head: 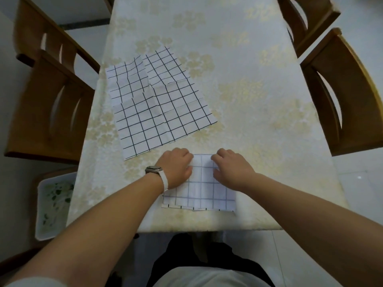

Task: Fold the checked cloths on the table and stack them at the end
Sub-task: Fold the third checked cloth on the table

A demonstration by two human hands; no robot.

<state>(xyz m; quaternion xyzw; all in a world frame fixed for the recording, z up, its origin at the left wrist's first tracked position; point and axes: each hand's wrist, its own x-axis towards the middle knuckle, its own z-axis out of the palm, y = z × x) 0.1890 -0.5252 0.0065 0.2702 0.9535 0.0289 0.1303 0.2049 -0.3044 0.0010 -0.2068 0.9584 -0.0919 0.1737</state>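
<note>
Far left on the counter [248, 96], unfolded cloths [157, 114] lie overlapped and skewed. Near the front edge, the left hand [176, 168] pinches the far edge of the folded cloth [204, 189], whose long axis runs left-right. The right hand [233, 169] has the same curled grip.

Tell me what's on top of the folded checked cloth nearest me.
The left hand and right hand hold the folded cloth at its far corners with curled fingers, hiding the fabric beneath them. The rest of its top is bare. Whatever lies under the cloth is covered.
</note>
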